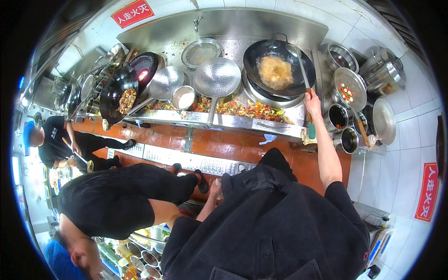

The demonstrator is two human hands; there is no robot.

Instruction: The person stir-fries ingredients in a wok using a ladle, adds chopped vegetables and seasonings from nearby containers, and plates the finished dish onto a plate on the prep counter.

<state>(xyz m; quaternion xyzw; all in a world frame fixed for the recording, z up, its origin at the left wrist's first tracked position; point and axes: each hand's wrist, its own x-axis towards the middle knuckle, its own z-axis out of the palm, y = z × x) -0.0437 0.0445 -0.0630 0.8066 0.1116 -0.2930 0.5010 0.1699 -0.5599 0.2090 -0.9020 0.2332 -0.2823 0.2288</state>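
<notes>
My right hand (312, 102) grips the wooden handle of a long metal ladle (303, 70); the handle's lower end is green. The ladle's bowl lies at the upper right inside wall of a black wok (250, 63). Pale golden, bubbling liquid (274, 71) fills the wok's middle. Low beside my dark jacket, my left hand (215, 189) is closed around what looks like a pale cloth, partly hidden. Left of the wok, a perforated strainer (217, 75) lies with its handle towards me, near a small metal pot (183, 98) of white contents.
Chopped peppers and scraps (241, 107) litter the steel range. Another wok (113, 87) holds browned pieces beside a glowing burner (142, 74). At right stand sauce pots (337, 117) and a strainer (350, 89) with chopped peppers. A co-worker (115, 199) bends close at my left; another person (56, 140) stands farther off.
</notes>
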